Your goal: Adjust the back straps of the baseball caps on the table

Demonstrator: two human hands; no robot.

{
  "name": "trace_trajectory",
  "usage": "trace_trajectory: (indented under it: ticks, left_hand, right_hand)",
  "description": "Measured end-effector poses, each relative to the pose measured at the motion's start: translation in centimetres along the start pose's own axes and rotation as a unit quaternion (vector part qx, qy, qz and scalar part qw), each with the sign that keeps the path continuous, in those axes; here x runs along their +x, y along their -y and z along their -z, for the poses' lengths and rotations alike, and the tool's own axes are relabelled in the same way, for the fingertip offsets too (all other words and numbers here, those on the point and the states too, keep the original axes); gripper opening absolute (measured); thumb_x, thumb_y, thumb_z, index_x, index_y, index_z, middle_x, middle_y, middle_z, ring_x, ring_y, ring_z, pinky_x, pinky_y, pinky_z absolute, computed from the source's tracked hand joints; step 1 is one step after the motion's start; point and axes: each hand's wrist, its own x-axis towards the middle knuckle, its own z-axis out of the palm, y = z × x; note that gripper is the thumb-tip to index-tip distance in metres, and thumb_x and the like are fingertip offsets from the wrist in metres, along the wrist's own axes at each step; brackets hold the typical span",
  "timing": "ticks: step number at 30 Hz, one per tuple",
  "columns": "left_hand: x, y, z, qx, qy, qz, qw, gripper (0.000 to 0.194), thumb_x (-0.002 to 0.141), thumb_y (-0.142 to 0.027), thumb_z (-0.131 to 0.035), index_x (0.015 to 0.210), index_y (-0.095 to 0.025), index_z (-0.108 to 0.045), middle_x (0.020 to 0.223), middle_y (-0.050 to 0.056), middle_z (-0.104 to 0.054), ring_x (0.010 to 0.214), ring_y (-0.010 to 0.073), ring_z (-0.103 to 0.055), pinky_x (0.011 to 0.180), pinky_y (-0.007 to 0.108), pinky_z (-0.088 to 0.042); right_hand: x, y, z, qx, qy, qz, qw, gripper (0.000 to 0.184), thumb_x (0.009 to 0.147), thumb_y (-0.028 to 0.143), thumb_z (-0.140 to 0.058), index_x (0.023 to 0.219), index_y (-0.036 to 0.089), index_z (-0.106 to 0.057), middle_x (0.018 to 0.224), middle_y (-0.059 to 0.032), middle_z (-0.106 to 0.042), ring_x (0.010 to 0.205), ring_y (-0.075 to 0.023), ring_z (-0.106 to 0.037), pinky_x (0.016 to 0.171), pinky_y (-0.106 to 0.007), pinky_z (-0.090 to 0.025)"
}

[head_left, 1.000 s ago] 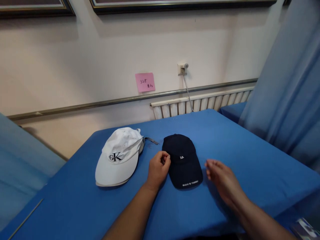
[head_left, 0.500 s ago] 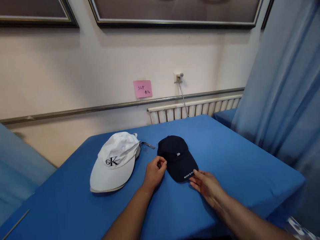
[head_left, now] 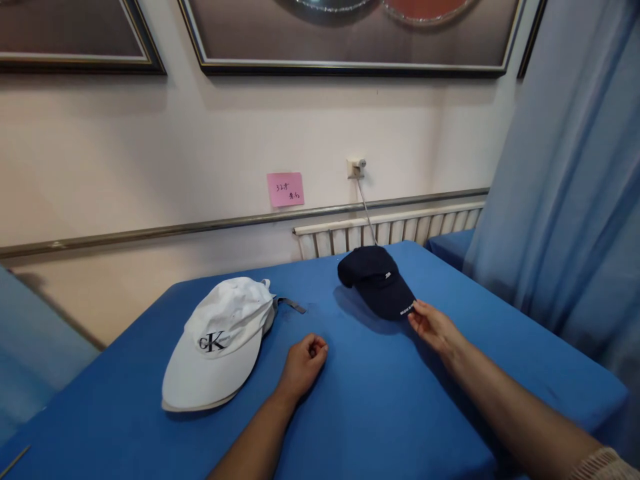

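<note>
My right hand (head_left: 434,327) pinches the brim of a dark navy cap (head_left: 375,280) and holds it raised above the blue table (head_left: 380,400), toward the far edge. My left hand (head_left: 304,362) rests on the table as a loose fist with nothing in it, just right of a white cap (head_left: 220,337) with a black logo. The white cap lies flat, brim toward me, its grey strap trailing to the right.
A white radiator (head_left: 385,230) runs along the wall behind the table, with a wall socket (head_left: 355,167) and cable above it. A pink sticky note (head_left: 285,189) is on the wall. Blue curtains (head_left: 570,187) hang at the right, and blue fabric lies at the left.
My right hand took hold of the navy cap's brim and lifted it up and away to the far right. My left hand let go of the cap and stayed on the table.
</note>
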Motion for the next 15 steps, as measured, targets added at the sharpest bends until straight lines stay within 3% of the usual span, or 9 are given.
trace_trajectory:
  ticks: [5,9,15]
  left_hand:
    - [0.7,0.0,0.0,0.018,0.02,0.029,0.999,0.023,0.077,-0.041,-0.056,0.074,-0.018,-0.058,0.062,-0.004,-0.051,0.058,0.0138,-0.047,0.057,0.025,-0.038]
    - [1.1,0.2,0.1,0.043,0.028,0.032,0.998,0.022,0.079,-0.04,-0.054,0.076,-0.018,-0.058,0.063,-0.003,-0.05,0.06,0.0146,-0.047,0.059,0.025,-0.037]
    - [1.8,0.3,0.3,0.053,0.03,0.053,0.997,0.022,0.08,-0.04,-0.052,0.076,-0.019,-0.057,0.064,-0.003,-0.049,0.061,0.0147,-0.045,0.061,0.025,-0.038]
  right_hand:
    - [7.3,4.5,-2.1,0.013,-0.046,0.04,0.998,0.017,0.083,0.015,-0.069,0.091,0.021,-0.056,0.076,0.0036,-0.063,0.06,-0.0084,-0.063,0.058,-0.018,-0.057]
    - [12.8,6.7,-3.0,0.023,-0.092,0.047,0.994,0.019,0.088,0.016,-0.065,0.104,0.021,-0.056,0.089,0.0021,-0.065,0.068,-0.0076,-0.064,0.066,-0.02,-0.057]
    - [17.7,7.2,-1.0,0.022,-0.178,0.017,0.984,0.035,0.094,0.034,-0.059,0.124,0.016,-0.056,0.123,-0.0097,-0.058,0.103,-0.0229,-0.061,0.086,-0.044,-0.054]
